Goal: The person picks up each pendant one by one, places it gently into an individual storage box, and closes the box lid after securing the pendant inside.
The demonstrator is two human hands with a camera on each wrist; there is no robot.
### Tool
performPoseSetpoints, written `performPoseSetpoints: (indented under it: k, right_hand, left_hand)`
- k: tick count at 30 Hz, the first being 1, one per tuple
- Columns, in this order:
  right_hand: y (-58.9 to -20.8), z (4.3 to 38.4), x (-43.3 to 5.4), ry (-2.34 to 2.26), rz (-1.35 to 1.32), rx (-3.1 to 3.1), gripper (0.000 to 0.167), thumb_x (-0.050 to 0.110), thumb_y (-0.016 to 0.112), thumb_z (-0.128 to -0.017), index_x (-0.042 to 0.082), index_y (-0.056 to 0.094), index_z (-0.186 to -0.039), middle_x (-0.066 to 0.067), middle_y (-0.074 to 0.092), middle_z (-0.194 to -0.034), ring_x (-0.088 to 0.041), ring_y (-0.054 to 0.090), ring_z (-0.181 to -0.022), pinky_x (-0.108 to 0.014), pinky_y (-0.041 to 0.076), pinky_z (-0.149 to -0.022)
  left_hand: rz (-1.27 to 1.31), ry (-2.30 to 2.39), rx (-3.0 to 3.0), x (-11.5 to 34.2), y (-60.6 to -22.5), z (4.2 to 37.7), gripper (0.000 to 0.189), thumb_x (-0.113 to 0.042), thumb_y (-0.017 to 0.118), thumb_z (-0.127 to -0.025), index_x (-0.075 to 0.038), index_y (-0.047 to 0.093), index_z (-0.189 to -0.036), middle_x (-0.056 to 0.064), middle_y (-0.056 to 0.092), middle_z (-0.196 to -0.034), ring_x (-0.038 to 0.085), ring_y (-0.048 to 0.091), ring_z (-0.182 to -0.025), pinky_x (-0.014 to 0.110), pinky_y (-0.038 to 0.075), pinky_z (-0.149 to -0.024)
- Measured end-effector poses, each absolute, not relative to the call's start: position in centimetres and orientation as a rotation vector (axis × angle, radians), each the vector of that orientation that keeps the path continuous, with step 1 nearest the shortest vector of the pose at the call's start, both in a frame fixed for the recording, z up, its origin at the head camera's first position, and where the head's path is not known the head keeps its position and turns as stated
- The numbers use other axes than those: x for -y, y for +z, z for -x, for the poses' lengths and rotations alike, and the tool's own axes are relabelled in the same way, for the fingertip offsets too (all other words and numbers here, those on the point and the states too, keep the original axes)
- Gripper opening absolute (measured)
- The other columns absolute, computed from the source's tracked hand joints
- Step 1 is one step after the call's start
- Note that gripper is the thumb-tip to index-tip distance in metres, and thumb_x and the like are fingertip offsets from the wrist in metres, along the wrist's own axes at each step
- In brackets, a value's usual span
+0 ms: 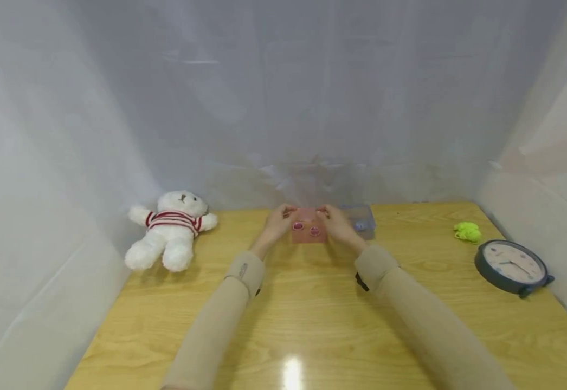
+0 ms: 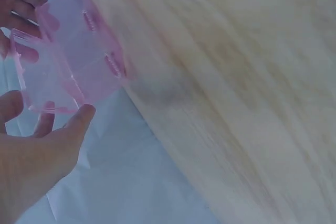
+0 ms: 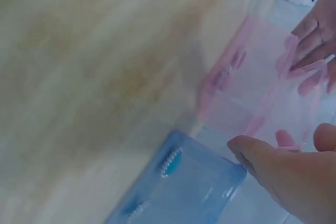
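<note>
A see-through pink plastic box (image 1: 308, 238) is held at the far edge of the wooden table, its two hinged halves spread apart. Two oval, gem-like ornaments (image 1: 315, 231) sit on its front panel. My left hand (image 1: 277, 225) grips the left side; in the left wrist view its thumb is at a corner and its fingers at the edge. My right hand (image 1: 339, 225) holds the opposite side, with fingertips showing through the pink plastic (image 3: 247, 87) in the right wrist view. Close beside the right hand lies a similar clear blue box (image 3: 205, 182) with oval ornaments.
A white teddy bear (image 1: 173, 238) in a striped top lies at the back left. At the right are a small bright yellow-green bundle (image 1: 468, 232) and a round dark-rimmed clock (image 1: 513, 265). Pale sheeting (image 1: 283, 108) rises behind the table (image 1: 313, 314) and along both sides.
</note>
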State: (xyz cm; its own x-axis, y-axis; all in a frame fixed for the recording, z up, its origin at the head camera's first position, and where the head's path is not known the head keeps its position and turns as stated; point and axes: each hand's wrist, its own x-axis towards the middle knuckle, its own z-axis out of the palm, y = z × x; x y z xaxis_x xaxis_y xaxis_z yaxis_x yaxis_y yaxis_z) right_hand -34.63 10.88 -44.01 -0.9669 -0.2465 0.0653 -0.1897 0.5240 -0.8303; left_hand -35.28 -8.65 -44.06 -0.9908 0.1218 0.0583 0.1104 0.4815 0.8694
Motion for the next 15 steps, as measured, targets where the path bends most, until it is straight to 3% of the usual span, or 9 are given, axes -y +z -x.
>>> performPoseSetpoints:
  k: [8,15]
  right_hand:
    - [-45.6,33.6,-10.4,-1.479,0.299,-2.627,0.042,0.013,0.037,-0.113,-0.001,0.044,-0.152,-0.03,0.055,-0.147,-0.044,0.058,-0.132,-0.055,0.052,-0.114]
    - [-46.5,33.2,-10.1,-1.433,0.281,-2.736,0.04,0.002,0.034,-0.108,-0.002,0.047,-0.146,-0.032,0.06,-0.14,-0.043,0.061,-0.127,-0.055,0.051,-0.114]
  left_hand:
    - [-0.367,1.431,-2.76,9.0,-45.8,34.8,0.044,-0.018,0.056,-0.108,0.0,0.054,-0.149,0.024,0.055,-0.154,0.042,0.053,-0.144,0.054,0.045,-0.123]
    - [-0.393,1.245,-2.88,8.3,-46.3,34.7,0.049,-0.014,0.058,-0.108,0.001,0.049,-0.153,0.025,0.054,-0.155,0.043,0.052,-0.144,0.055,0.042,-0.124]
